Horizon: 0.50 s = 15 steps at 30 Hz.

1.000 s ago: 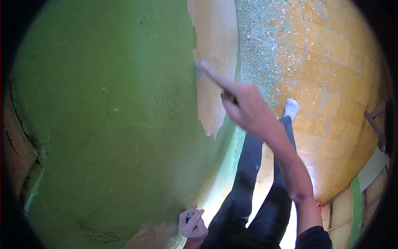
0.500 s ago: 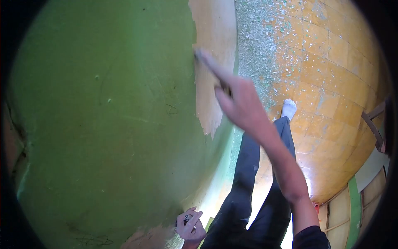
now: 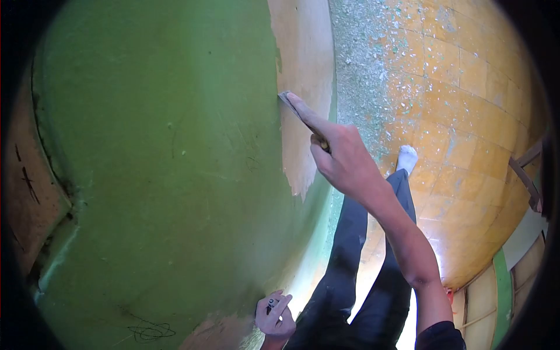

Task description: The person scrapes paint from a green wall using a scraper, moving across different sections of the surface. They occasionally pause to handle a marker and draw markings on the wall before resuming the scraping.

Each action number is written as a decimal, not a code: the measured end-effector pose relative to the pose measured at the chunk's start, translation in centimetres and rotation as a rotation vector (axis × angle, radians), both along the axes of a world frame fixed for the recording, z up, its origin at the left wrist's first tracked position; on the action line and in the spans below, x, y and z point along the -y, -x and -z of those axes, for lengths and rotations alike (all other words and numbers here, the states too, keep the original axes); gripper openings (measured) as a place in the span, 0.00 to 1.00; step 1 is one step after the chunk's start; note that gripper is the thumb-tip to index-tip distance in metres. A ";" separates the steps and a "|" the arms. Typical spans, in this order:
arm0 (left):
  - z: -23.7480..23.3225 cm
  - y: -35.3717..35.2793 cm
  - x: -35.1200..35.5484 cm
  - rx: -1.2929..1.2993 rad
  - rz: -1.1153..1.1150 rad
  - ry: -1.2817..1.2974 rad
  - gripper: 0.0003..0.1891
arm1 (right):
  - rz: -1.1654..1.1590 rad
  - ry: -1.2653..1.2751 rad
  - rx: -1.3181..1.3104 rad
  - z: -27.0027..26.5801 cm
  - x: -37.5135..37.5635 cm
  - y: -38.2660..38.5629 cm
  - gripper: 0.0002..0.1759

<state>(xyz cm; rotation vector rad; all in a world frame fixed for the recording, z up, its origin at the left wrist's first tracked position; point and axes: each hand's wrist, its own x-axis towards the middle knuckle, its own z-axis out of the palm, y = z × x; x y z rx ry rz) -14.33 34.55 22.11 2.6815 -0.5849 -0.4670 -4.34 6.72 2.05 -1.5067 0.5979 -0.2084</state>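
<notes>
My right hand (image 3: 350, 154) is closed round a scraper (image 3: 300, 114), with the index finger stretched along its thin blade. The blade tip lies at the ragged border between the green paint (image 3: 175, 146) and a bare, pale strip (image 3: 303, 58) of the wall. Low in the view, my left hand (image 3: 277, 318) is closed on a small black cylindrical thing (image 3: 272, 304) with a silver end. That hand is close to the wall, beside a bright glow and a second bare patch (image 3: 216, 332); most of what it holds is hidden by the fingers.
Paint flakes (image 3: 359, 64) lie thickly along the foot of the wall and scatter over the orange tiled floor (image 3: 461, 116). My legs (image 3: 344, 256) and a white-socked foot (image 3: 407, 157) are below. A brown wooden frame (image 3: 528, 181) stands at the right edge.
My right hand and the scraper have moved down the view along the paint border. My left hand keeps its grip. The camera has shifted, showing more of the wall's broken left edge.
</notes>
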 end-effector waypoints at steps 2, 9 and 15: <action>-0.6 0.1 -0.3 -0.028 0.019 -0.010 0.17 | 0.024 0.069 0.018 0.7 1.7 -1.6 0.45; -0.2 0.6 -1.1 -0.005 0.024 -0.049 0.20 | -0.019 0.031 -0.016 0.6 1.2 -0.5 0.44; -0.1 0.6 -1.2 -0.005 0.024 -0.077 0.20 | -0.046 0.032 -0.120 0.3 4.0 -2.7 0.45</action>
